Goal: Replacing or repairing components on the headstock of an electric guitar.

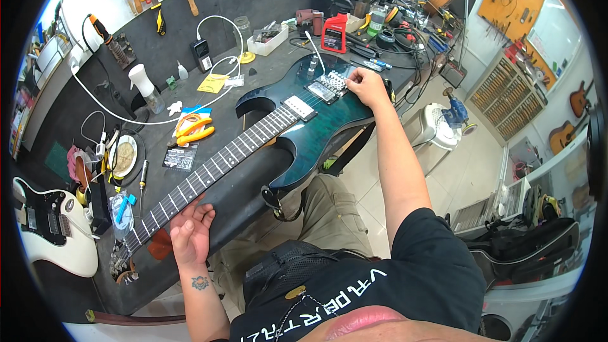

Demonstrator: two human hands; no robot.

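A blue-green electric guitar (310,136) lies face up across the bench, its neck (218,164) running down to the left. My right hand (368,87) is at the outer end of the metal tremolo bridge (332,82), thumb and fingertips drawn together; whatever they pinch there is too small to make out. From the bridge a thin pale tremolo arm (315,49) sticks up. Palm up, my left hand (192,233) rests at the near edge of the neck toward the headstock (120,261), its fingers loosely bent and apart, holding nothing.
Orange-handled pliers (194,132), a yellow sticky note (213,83), a white spray bottle (144,87) and a red bottle (334,33) stand or lie beyond the guitar. A white electric guitar (63,240) is at left. A white stool (434,128) with a blue power tool (455,111) stands right.
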